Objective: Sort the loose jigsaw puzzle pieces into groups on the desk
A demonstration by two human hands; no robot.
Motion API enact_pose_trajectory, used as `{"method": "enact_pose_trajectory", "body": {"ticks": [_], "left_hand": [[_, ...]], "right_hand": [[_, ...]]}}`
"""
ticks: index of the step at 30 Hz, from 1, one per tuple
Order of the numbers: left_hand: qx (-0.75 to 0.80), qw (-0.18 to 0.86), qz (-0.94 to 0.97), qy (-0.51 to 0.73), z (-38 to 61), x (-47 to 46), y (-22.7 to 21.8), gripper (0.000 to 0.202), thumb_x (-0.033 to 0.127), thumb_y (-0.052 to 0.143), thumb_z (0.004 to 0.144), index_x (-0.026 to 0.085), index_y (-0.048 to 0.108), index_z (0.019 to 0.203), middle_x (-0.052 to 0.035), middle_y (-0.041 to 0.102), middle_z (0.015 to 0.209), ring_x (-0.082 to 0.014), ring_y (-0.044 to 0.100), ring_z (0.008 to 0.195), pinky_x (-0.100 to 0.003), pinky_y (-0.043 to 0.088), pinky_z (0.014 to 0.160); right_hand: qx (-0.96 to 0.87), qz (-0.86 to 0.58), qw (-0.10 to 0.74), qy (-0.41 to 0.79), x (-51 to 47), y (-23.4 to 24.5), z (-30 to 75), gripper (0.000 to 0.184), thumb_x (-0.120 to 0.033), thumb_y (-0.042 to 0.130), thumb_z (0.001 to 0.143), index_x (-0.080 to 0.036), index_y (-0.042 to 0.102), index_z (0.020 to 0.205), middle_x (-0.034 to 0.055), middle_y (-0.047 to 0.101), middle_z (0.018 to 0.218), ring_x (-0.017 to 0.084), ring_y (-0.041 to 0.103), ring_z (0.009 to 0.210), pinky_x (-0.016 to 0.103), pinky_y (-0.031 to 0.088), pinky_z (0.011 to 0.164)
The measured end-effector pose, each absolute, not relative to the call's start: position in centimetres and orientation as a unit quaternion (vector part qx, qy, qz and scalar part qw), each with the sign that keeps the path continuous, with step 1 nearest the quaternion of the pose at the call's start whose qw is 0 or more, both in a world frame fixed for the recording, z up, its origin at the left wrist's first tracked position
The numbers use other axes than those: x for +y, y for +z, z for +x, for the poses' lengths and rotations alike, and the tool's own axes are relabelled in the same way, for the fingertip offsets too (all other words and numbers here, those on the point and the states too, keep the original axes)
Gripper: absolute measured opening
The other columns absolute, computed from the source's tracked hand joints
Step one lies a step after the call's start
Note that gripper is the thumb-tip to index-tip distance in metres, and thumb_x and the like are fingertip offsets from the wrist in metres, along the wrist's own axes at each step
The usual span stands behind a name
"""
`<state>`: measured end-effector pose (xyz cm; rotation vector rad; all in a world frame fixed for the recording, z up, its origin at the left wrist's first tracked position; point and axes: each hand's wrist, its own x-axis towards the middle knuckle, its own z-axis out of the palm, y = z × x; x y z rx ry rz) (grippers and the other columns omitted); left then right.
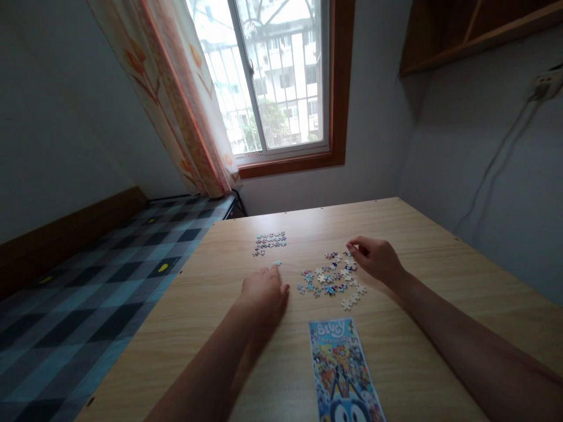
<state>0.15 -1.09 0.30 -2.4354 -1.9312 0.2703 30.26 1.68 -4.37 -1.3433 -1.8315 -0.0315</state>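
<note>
My left hand [264, 293] rests on the wooden table [440, 275], its fingertip touching a single light-blue puzzle piece [277, 263]. A small joined patch of puzzle pieces [270, 242] lies beyond it. My right hand [373, 258] hovers at the far right edge of a scatter of loose puzzle pieces [329, 278], fingers curled in a pinch; whether they hold a piece is hidden. A printed picture card [343, 369] with a blue cartoon design lies near the table's front edge, between my forearms.
A bed with a blue-and-black checked cover [88, 293] stands left of the table. A barred window [272, 76] with an orange curtain [176, 99] is behind. Wooden shelves [475, 29] and a wall socket with cable [545, 85] are at the right.
</note>
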Motion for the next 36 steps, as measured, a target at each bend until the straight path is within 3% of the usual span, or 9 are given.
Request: {"method": "enact_pose_trajectory", "body": {"ticks": [10,17,22,26,36], "left_hand": [[-0.650,0.005,-0.756,0.075,0.8,0.2,-1.1,0.062,0.054,0.036,0.092,0.012,0.048,0.137,-0.0195,0.063,0.121,-0.0302,0.059,0.111,-0.038,0.045,0.090],[-0.661,0.025,-0.748,0.058,-1.1,2.9,-1.8,0.065,0.064,0.028,0.091,0.027,0.041,0.143,-0.0157,0.062,0.122,-0.0290,0.060,0.110,-0.037,0.044,0.088],[-0.672,0.017,-0.740,0.040,-1.6,3.8,-2.0,0.059,0.060,0.028,0.093,0.027,0.046,0.138,-0.0137,0.065,0.120,-0.0274,0.062,0.107,-0.035,0.046,0.085],[-0.676,0.004,-0.736,0.034,-0.8,3.5,-1.8,0.063,0.059,0.028,0.093,0.025,0.039,0.144,-0.0139,0.068,0.118,-0.0277,0.064,0.104,-0.035,0.047,0.082],[-0.686,0.024,-0.727,0.034,-1.4,4.2,-1.8,0.053,0.056,0.030,0.093,0.026,0.053,0.130,-0.0123,0.070,0.112,-0.0277,0.066,0.100,-0.036,0.048,0.078]], "right_hand": [[-0.734,-0.536,0.418,-0.013,1.6,-4.4,30.0,0.031,-0.042,0.052,0.090,-0.019,0.071,0.084,-0.0004,0.059,0.057,0.010,0.053,0.052,0.021,0.036,0.057],[-0.732,-0.536,0.420,-0.001,1.5,-4.3,29.8,0.032,-0.043,0.051,0.090,-0.019,0.071,0.084,0.0000,0.059,0.056,0.010,0.053,0.051,0.021,0.036,0.056],[-0.735,-0.535,0.417,0.004,1.6,-4.5,29.8,0.033,-0.044,0.051,0.090,-0.019,0.071,0.084,0.0002,0.059,0.056,0.010,0.053,0.051,0.021,0.036,0.055],[-0.737,-0.536,0.412,0.013,1.6,-4.6,29.7,0.031,-0.043,0.052,0.090,-0.020,0.071,0.085,-0.0009,0.059,0.057,0.009,0.052,0.051,0.021,0.036,0.056],[-0.741,-0.536,0.405,0.023,1.7,-4.7,29.7,0.030,-0.043,0.052,0.090,-0.020,0.071,0.084,-0.0010,0.059,0.057,0.009,0.052,0.051,0.022,0.036,0.057]]}}
